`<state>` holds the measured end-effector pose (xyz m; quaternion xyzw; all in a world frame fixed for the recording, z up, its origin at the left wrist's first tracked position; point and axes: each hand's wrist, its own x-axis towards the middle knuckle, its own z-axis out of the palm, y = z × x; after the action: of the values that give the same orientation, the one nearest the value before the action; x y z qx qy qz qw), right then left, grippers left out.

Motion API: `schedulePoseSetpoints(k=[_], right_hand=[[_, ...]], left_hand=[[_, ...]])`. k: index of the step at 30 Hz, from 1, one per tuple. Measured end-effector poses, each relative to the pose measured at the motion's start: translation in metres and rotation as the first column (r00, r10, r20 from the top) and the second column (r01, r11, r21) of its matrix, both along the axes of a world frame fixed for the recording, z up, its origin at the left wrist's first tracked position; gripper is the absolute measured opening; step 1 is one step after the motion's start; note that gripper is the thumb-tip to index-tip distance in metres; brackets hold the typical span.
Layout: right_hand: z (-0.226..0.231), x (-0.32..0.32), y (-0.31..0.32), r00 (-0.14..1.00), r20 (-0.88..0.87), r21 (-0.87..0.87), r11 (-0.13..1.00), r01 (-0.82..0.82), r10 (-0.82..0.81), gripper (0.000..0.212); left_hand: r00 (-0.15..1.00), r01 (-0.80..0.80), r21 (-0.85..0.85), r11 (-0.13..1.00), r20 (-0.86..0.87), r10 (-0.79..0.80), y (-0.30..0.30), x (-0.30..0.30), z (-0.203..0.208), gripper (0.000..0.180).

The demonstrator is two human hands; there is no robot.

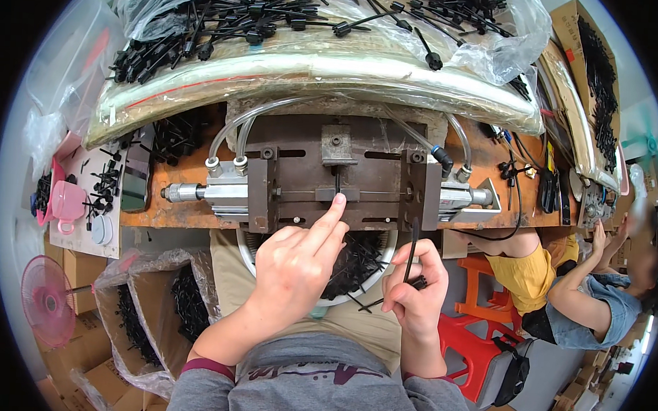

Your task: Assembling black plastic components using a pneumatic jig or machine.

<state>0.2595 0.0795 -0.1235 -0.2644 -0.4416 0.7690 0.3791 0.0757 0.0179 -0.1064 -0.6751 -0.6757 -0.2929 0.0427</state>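
A dark metal clamping fixture [378, 138] stands on the bench, with a slim black stem [338, 178] upright at its middle block. My left hand [292, 266] reaches to it, index finger stretched so the tip touches the stem's lower end; its other fingers bend loosely, and the thumb is hidden. My right hand [417, 288] is closed around a thin black plastic rod [412, 252] that points up toward the fixture's right side. A ribbed black knob [417, 282] shows by that hand's fingers. Below the fixture, a white round tub [387, 276] holds many similar black pieces.
Heaps of black stemmed pieces [256, 18] lie on a plastic-wrapped ledge behind the fixture. Air cylinders [228, 195] with clear hoses flank it. At left are a pink cup [68, 201] and a pink fan [48, 301]. Another person [587, 294] sits at right beside red stools [472, 348].
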Motion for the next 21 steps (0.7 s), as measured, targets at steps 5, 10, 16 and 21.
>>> schedulePoseSetpoints(k=[5,10,16,21], right_hand=[[0.001,-0.002,-0.001,0.999,0.032,0.005,1.000,-0.017,0.017,0.040],[-0.002,-0.002,0.001,0.995,0.080,0.060,0.996,-0.061,0.056,0.039],[0.004,-0.001,0.000,0.988,0.147,0.102,0.993,-0.061,0.045,0.037],[0.012,-0.005,-0.006,0.956,0.291,0.197,0.980,-0.018,-0.041,0.032]], left_hand=[[1.000,-0.015,-0.020,1.000,0.004,0.015,0.002,0.000,0.002,0.027],[0.999,-0.037,-0.038,0.999,0.017,0.037,0.003,0.002,0.004,0.025],[1.000,-0.015,-0.005,1.000,0.002,0.015,0.004,0.001,0.004,0.024],[0.995,-0.012,-0.016,1.000,0.103,0.013,0.000,-0.001,0.007,0.023]])
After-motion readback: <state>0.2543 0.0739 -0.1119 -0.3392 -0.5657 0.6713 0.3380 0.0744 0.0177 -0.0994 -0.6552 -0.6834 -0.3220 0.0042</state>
